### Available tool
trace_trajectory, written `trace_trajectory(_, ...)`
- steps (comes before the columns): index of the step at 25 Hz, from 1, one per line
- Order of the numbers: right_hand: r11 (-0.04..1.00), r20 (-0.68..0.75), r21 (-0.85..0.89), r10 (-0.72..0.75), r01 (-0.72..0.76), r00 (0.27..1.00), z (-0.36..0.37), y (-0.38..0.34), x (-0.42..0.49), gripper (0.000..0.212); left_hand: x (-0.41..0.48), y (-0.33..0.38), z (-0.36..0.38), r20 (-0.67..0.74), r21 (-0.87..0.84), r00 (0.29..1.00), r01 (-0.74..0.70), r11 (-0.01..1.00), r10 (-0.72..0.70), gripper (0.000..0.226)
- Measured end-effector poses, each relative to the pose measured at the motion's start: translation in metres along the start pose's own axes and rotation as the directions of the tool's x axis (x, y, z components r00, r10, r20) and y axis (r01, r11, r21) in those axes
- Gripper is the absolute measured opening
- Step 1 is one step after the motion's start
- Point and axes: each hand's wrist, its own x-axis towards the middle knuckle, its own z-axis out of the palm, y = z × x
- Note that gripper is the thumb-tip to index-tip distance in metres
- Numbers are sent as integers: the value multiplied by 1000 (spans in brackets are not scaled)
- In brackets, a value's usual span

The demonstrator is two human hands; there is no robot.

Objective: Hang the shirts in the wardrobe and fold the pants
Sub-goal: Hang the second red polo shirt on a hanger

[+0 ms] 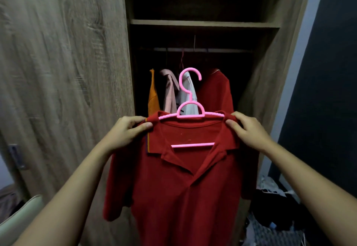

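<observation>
The wardrobe (274, 68) fills most of the view, with its wood-grain door (63, 72) covering the 9 o'clock side and the open compartment running from the centre up to 12 o'clock. A shelf (204, 23) crosses the opening near the top; the space above it is too dark to read. Below the shelf runs a rail (222, 50), and four garments hang from it, side by side: an orange shirt (153, 97) toward 10 o'clock, a pale pink shirt (170, 95) next to it, a white shirt (191, 108), and a hung red shirt (216, 95) toward 1 o'clock.

In front of the opening, from the centre down to 6 o'clock, is the red polo shirt (183, 187), collar open, draped on a pink hanger (190, 101). Its hook stands free below the rail, in front of the white shirt, so this shirt is outside the wardrobe and not yet hung.

At 4 o'clock a heap of mixed clothes (274, 207) lies on the floor beside the wardrobe; what is in it I cannot tell. A pale padded edge (21, 213) shows at 8 o'clock.

The left hand (127, 131) pinches the polo's shoulder at one end of the hanger, thumb on the front. The right hand (249, 131) pinches the other shoulder in the same way. A small metal handle (16, 157) sits on the door at 9 o'clock.
</observation>
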Motion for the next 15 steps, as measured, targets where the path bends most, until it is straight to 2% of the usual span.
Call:
trace_trajectory(3,997,-106,-46,56,-62,993,0,3,1,26,-5,-14,-7,33,10,998,44,999,-44,54)
trace_trajectory(5,993,-105,-64,87,-94,991,1,-1,2,34,-13,-23,-6,7,19,997,76,997,-76,68)
trace_trajectory(7,987,-127,-76,128,-138,984,3,-5,2,45,-18,-25,3,-81,92,997,21,996,-13,59)
trace_trajectory(9,978,-288,-95,150,-184,946,5,-17,2,45,-18,-16,14,-201,178,974,-64,982,100,33)
trace_trajectory(10,984,-346,-68,133,-166,929,8,-28,1,44,-17,-10,20,-240,220,959,-97,971,150,30)
trace_trajectory(11,994,-342,-1,103,-110,934,12,-42,-2,43,-16,-6,25,-262,248,946,-125,961,190,33)
trace_trajectory(12,988,-266,132,110,-76,958,19,-57,-6,39,-15,-3,31,-273,261,937,-146,954,218,37)
trace_trajectory(13,939,-129,326,163,-113,978,27,-74,-10,34,-14,1,37,-268,267,934,-163,950,236,42)
trace_trajectory(14,843,0,504,218,-189,976,33,-89,-11,27,-12,8,44,-250,283,936,-174,943,248,49)
trace_trajectory(15,730,66,640,259,-240,963,39,-96,-8,18,-9,15,53,-230,332,934,-188,924,273,53)
